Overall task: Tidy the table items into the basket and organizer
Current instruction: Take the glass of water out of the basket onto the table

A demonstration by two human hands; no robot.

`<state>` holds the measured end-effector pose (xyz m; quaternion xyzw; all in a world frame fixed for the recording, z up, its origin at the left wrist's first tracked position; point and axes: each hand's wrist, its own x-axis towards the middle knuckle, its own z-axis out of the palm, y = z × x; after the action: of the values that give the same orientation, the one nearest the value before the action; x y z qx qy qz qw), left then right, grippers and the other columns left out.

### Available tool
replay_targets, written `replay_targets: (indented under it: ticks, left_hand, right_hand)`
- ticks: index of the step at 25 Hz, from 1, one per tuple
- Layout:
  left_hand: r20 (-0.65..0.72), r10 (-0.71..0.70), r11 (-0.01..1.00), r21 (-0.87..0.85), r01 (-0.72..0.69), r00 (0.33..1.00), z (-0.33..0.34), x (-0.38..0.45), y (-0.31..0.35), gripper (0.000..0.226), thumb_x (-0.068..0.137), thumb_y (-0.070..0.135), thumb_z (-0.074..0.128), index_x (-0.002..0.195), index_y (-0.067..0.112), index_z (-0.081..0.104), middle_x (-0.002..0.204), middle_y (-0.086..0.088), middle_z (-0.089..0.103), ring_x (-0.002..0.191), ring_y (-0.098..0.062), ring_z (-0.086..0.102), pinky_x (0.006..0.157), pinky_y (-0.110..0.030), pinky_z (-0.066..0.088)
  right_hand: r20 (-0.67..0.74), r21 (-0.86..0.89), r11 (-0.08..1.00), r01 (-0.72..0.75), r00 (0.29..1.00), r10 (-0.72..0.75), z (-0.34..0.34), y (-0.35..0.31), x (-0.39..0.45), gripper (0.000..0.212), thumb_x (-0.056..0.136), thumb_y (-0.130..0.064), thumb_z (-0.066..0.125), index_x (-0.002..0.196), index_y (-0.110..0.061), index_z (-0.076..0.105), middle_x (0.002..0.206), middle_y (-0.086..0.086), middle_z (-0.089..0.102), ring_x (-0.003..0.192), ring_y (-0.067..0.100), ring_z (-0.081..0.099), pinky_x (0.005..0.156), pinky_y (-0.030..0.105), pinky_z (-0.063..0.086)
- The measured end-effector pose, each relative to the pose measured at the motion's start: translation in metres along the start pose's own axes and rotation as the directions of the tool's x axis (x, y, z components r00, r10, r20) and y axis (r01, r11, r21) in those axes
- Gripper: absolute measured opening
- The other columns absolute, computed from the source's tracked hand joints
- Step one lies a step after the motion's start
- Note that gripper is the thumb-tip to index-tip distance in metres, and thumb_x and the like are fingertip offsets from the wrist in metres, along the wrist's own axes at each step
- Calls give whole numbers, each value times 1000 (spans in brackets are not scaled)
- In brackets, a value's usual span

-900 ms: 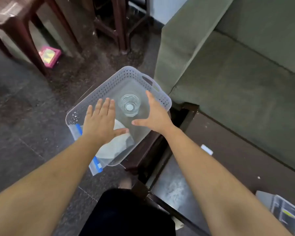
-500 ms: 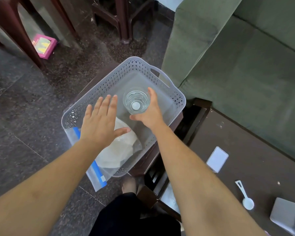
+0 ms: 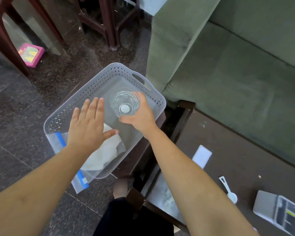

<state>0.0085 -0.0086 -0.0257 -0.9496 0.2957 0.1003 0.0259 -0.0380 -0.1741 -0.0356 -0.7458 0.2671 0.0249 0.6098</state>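
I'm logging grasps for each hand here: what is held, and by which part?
The right hand grips the clear glass around its side wall. The left hand holds nothing.

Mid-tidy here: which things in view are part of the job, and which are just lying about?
Job: basket; glass gripped by right hand; cloth and zip bag in basket; left hand hovering open; white card, white scoop, organizer on table.

Lying about: pink box on floor; green sofa.
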Motion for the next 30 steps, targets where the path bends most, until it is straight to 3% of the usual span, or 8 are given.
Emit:
replay_targets:
  ticks: [4, 11, 16, 18, 25, 28, 30]
  left_hand:
    - [-38, 60, 997, -39, -61, 997, -12, -2, 53, 106, 74, 70, 46, 148, 7, 5, 158, -12, 16, 146, -30, 10, 115, -51, 13]
    - [-49, 262, 962, -67, -265, 964, 0, -27, 187, 105, 72, 67, 52, 147, 5, 15, 154, -16, 27, 144, -33, 20, 113, -53, 19]
    - [14, 374, 925, -70, -373, 927, 31, -56, 289, 105, 73, 69, 50, 148, 7, 11, 156, -12, 22, 145, -29, 15, 114, -50, 18]
    - [30, 401, 914, -77, -397, 916, 45, -64, 320, 105, 74, 69, 51, 148, 7, 10, 156, -11, 21, 146, -29, 14, 114, -49, 17]
    - [115, 450, 891, 4, -453, 886, 96, -72, 371, 102, 75, 68, 50, 148, 7, 13, 155, -12, 24, 145, -30, 17, 114, -50, 18]
    - [146, 423, 901, 39, -432, 894, 106, -71, 370, 102, 74, 67, 51, 148, 6, 14, 155, -13, 26, 144, -30, 19, 114, -51, 19]
    - [163, 415, 902, 53, -428, 895, 111, -70, 370, 102, 75, 67, 50, 148, 6, 14, 155, -12, 25, 145, -30, 17, 114, -50, 18]
  right_hand:
    - [-32, 59, 994, 96, 995, -95, -53, -3, -27, 84, 53, -12, 82, 126, -23, 41, 118, -6, 57, 114, 16, 56, 100, 44, 47]
    - [-200, -4, 993, 118, 973, -116, -192, 47, -105, 84, 49, -15, 79, 125, -19, 44, 106, -20, 58, 109, 14, 59, 99, 44, 47]
    - [-404, 33, 999, -15, 915, 27, -275, 129, -168, 80, 51, -12, 80, 121, -25, 44, 101, -31, 57, 104, 8, 60, 96, 44, 49]
    - [-499, 97, 994, -50, 862, 92, -293, 164, -186, 81, 50, -14, 81, 121, -27, 44, 103, -26, 59, 104, 10, 61, 96, 45, 49]
    - [-650, 275, 956, -104, 713, 265, -317, 259, -199, 82, 54, -9, 81, 123, -26, 41, 101, -19, 60, 98, 10, 62, 91, 28, 49]
    - [-639, 280, 953, -117, 718, 276, -322, 277, -195, 82, 58, -4, 82, 126, -23, 40, 107, -9, 60, 99, 10, 60, 81, 12, 42]
    - [-630, 284, 951, -125, 723, 283, -324, 286, -191, 82, 58, -4, 81, 125, -25, 40, 109, -9, 60, 100, 11, 60, 81, 12, 41]
